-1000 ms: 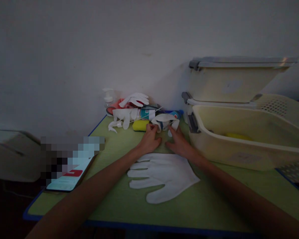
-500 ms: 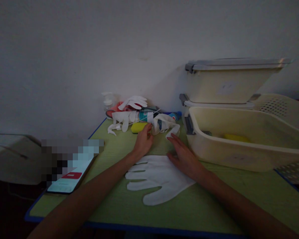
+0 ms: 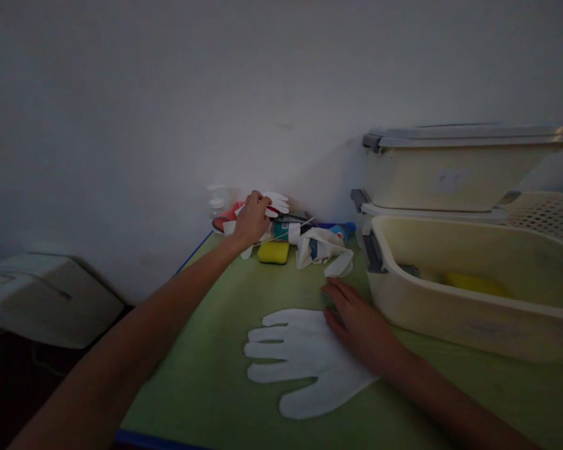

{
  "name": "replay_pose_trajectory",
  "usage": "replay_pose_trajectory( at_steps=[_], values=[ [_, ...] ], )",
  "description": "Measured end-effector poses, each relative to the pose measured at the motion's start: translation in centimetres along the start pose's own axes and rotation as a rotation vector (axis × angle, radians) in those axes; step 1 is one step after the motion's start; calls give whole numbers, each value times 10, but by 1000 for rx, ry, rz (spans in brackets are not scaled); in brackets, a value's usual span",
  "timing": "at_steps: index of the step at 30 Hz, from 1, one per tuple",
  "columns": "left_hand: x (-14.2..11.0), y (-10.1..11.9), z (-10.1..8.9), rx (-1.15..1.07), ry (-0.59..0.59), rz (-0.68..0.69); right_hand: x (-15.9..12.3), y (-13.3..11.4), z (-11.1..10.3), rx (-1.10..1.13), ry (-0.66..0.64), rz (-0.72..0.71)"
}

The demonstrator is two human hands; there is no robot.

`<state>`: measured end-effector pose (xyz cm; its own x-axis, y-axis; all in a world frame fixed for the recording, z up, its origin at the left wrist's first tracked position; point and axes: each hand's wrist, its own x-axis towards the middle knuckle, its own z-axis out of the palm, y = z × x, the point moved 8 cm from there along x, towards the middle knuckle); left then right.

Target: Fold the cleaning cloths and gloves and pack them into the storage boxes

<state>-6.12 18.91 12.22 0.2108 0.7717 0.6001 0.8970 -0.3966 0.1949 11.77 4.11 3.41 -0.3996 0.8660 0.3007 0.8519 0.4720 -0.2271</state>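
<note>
At the left edge of the frame there is a white box [image 3: 51, 312], off to the side of the tabletop [image 3: 192, 369]. A pump bottle [image 3: 216, 205] stands upright near the wall, maybe to keep it out of the way. Next, the left hand [image 3: 253, 219] reaches over the pile in the middle. Its fingers bend down by the top glove [image 3: 278, 200]; I cannot tell if they pinch it. That glove lies high on the pile, so it looks easy to get at. A yellow sponge [image 3: 273, 252] sits in front of the pile. The big glove [image 3: 300, 356] lies flat at the lower middle, fingers to the left, likely so it stays smooth. A crumpled glove [image 3: 321, 247] lies above it. The right hand [image 3: 361, 325] lies over the big glove's cuff, fingers loose and gripping nothing, perhaps to steady it. At the right, the bin [image 3: 450, 319] is open on top, with something yellow [image 3: 476, 284] inside.
</note>
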Motion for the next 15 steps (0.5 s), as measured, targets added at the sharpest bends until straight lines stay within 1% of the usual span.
replay_pose_trajectory(
  at_steps=[2,5,10,12,15],
  values=[
    [8,-11,6,37,-66,36,1,0,1,-38,-1,-8],
    [17,-19,10,40,-116,53,1,0,2,-60,-7,-10],
    [40,-23,10,10,-164,-1,1,-2,1,-63,-33,-20],
    [51,-25,3,-11,-141,-46,1,-2,1,-69,-41,-16],
    [65,-24,-21,-41,-16,-113,2,-1,0,-60,-42,-5]
  ],
)
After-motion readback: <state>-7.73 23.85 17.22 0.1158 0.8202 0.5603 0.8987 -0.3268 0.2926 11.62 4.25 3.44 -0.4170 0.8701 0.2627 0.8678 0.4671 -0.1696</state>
